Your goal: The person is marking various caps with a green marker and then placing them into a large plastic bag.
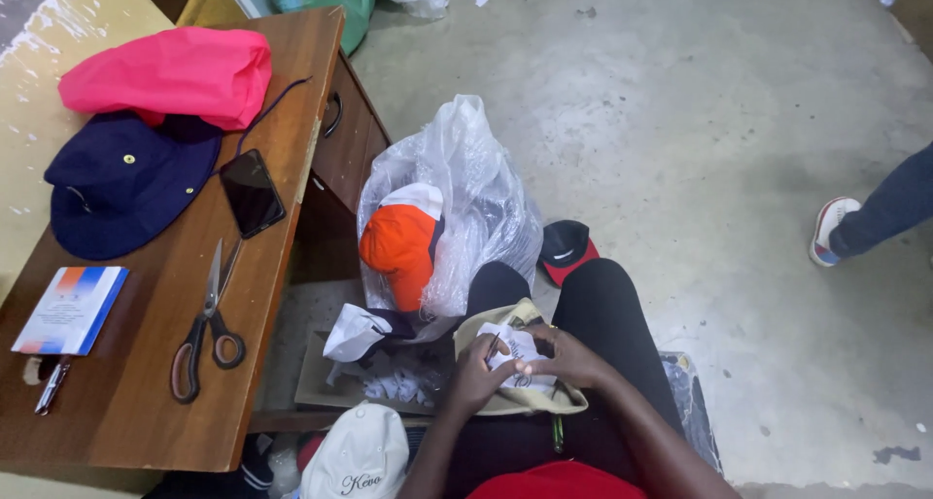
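A beige cap (491,324) lies on my lap, over my black trousers. A white patch of backing paper (520,348) sits on the cap's front. My left hand (478,375) pinches the patch's left edge with fingertips closed. My right hand (571,355) holds the cap and the patch from the right side. Both hands meet over the cap, close to my knees.
A wooden desk (146,402) on the left carries scissors (206,326), a black phone (252,192), a navy hat (121,178), a pink hat (170,71) and a small booklet (70,309). A clear bag holds an orange cap (398,251). Another person's foot (831,229) stands at right.
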